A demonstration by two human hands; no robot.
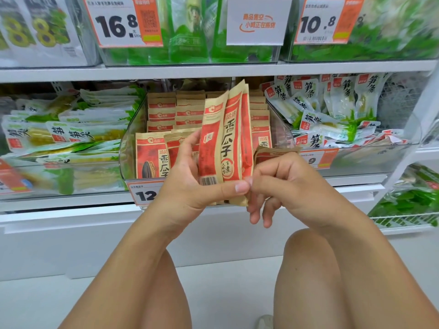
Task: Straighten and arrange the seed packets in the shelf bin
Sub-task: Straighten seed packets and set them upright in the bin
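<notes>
A clear plastic shelf bin (127, 148) holds several tan-and-red sunflower seed packets (161, 115) in rows. My left hand (190, 184) grips a small upright stack of the same packets (225, 138) in front of the bin, thumb across their lower edge. My right hand (285, 184) is curled just to the right of the stack, fingertips pinching its bottom corner. Another packet (273, 154) shows behind the right knuckles; whether the hand holds it is unclear.
Bins of white-and-green bamboo shoot packs stand left (71, 129) and right (332, 115) of the seed bin. The upper shelf (213, 70) carries green packs and price tags. A wire basket (408, 217) sits at lower right. My knees are below.
</notes>
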